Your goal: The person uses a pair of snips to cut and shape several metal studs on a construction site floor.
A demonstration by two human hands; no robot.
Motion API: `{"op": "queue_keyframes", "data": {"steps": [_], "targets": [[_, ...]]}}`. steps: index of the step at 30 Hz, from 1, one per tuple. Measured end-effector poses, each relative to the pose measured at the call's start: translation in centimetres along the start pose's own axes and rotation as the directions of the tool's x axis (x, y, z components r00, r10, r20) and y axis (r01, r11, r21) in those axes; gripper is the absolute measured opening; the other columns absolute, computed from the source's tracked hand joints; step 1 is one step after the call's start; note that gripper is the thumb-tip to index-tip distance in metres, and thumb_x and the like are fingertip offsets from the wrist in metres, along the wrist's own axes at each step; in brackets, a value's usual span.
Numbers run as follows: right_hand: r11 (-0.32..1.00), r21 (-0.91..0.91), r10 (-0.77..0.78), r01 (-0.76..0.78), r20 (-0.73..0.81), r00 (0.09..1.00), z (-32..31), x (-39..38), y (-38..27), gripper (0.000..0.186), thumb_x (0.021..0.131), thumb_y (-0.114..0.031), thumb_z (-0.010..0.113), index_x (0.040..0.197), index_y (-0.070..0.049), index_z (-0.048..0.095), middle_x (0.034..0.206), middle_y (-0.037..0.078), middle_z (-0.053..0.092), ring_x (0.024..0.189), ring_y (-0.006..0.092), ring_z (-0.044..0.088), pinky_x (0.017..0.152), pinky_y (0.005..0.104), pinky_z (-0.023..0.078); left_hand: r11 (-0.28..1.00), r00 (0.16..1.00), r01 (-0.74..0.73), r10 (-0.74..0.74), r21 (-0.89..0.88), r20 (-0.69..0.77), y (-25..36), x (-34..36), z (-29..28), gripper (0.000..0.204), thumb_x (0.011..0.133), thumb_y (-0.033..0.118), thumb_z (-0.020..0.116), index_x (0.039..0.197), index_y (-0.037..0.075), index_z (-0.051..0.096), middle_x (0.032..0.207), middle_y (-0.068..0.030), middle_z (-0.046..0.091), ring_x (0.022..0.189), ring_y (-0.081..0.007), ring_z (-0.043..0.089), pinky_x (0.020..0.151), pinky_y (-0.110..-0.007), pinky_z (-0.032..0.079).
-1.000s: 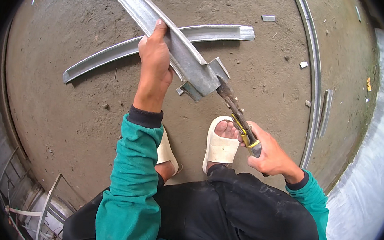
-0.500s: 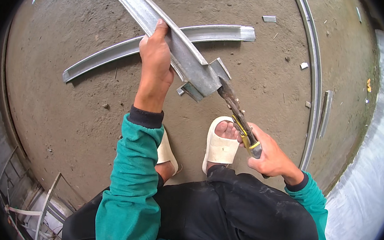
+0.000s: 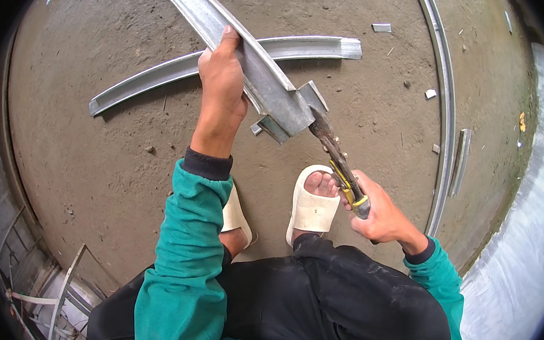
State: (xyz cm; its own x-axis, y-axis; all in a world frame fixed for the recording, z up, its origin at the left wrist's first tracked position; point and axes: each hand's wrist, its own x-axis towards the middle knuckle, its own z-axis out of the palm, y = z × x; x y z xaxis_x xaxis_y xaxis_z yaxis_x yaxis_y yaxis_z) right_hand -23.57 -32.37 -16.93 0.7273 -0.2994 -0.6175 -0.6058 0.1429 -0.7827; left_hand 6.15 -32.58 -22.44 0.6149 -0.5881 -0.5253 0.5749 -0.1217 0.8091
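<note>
A galvanized metal channel (image 3: 267, 94) slants from the top left to the middle, and my left hand (image 3: 222, 86) is wrapped round it with the thumb on top. At its near end the side flanges are cut and folded outward into tabs. My right hand (image 3: 377, 210) is closed round the yellow and black handles of tin snips (image 3: 334, 148). Their dark jaws meet the channel's near right corner, by one bent tab; the blade tips are hidden there. Behind and below the held piece, a second metal channel (image 3: 155, 76) lies crosswise on the floor.
A long metal channel (image 3: 445, 88) runs along the right, with a short strip (image 3: 461, 162) beside it. Small metal offcuts (image 3: 381, 28) and debris dot the rough floor (image 3: 118, 171). My sandalled feet (image 3: 316, 199) are just below the work. A metal frame (image 3: 64, 294) stands at lower left.
My right hand and the snips' handles have risen very slightly. The held channel has shifted a touch to the right; my left hand keeps its grip.
</note>
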Motion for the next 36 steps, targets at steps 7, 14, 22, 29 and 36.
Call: {"op": "queue_keyframes", "data": {"steps": [7, 14, 22, 29, 36], "targets": [[0.998, -0.035, 0.049, -0.049, 0.016, 0.999, -0.2, 0.6, 0.4, 0.057, 0.063, -0.003, 0.056, 0.120, -0.001, 0.048, 0.085, 0.012, 0.057, 0.077, 0.0242, 0.056, 0.072, 0.0352, 0.046, 1.000, 1.000, -0.013, 0.013, 0.017, 0.000, -0.3, 0.3, -0.3, 0.040, 0.102, 0.031, 0.051, 0.117, -0.006, 0.056, 0.103, -0.0126, 0.062, 0.087, -0.0208, 0.064, 0.073, -0.037, 0.057], [0.999, -0.047, -0.026, 0.022, -0.095, 0.995, 0.0, 0.8, 0.5, 0.054, 0.068, -0.007, 0.063, 0.120, 0.001, 0.050, 0.088, 0.020, 0.063, 0.077, 0.0314, 0.062, 0.072, 0.0386, 0.048, 0.999, 0.999, -0.040, 0.039, 0.010, 0.036, -0.6, 0.6, -0.4, 0.039, 0.102, 0.031, 0.051, 0.115, -0.006, 0.056, 0.100, -0.0110, 0.061, 0.085, -0.0200, 0.063, 0.073, -0.036, 0.056], [0.988, -0.154, -0.013, -0.011, -0.156, 0.988, 0.0, 1.1, 1.5, 0.046, 0.073, -0.010, 0.068, 0.116, 0.000, 0.055, 0.085, 0.018, 0.065, 0.074, 0.0311, 0.064, 0.072, 0.0388, 0.050, 0.997, 0.999, -0.042, 0.041, 0.060, 0.026, -0.9, 0.6, -0.7, 0.043, 0.101, 0.034, 0.053, 0.115, -0.007, 0.055, 0.099, -0.0115, 0.061, 0.087, -0.0200, 0.063, 0.074, -0.039, 0.056], [0.986, -0.164, -0.069, 0.042, -0.161, 0.985, -0.4, 1.3, 0.5, 0.053, 0.074, -0.007, 0.067, 0.123, 0.001, 0.050, 0.092, 0.019, 0.065, 0.084, 0.0308, 0.067, 0.077, 0.0387, 0.050, 1.000, 0.999, -0.028, 0.029, 0.009, -0.018, -0.5, 0.2, -0.1, 0.039, 0.102, 0.027, 0.054, 0.114, -0.010, 0.057, 0.101, -0.0103, 0.062, 0.087, -0.0151, 0.058, 0.077, -0.030, 0.050], [0.994, -0.107, 0.010, -0.018, -0.083, 0.997, -0.3, 0.9, 0.7, 0.055, 0.077, -0.012, 0.069, 0.127, 0.000, 0.049, 0.099, 0.016, 0.066, 0.091, 0.0287, 0.066, 0.079, 0.0381, 0.051, 0.998, 0.999, 0.001, 0.002, 0.060, -0.054, -1.4, 0.4, -0.3, 0.038, 0.103, 0.024, 0.052, 0.115, -0.012, 0.057, 0.104, -0.0105, 0.063, 0.091, -0.0148, 0.057, 0.081, -0.031, 0.047]]}}
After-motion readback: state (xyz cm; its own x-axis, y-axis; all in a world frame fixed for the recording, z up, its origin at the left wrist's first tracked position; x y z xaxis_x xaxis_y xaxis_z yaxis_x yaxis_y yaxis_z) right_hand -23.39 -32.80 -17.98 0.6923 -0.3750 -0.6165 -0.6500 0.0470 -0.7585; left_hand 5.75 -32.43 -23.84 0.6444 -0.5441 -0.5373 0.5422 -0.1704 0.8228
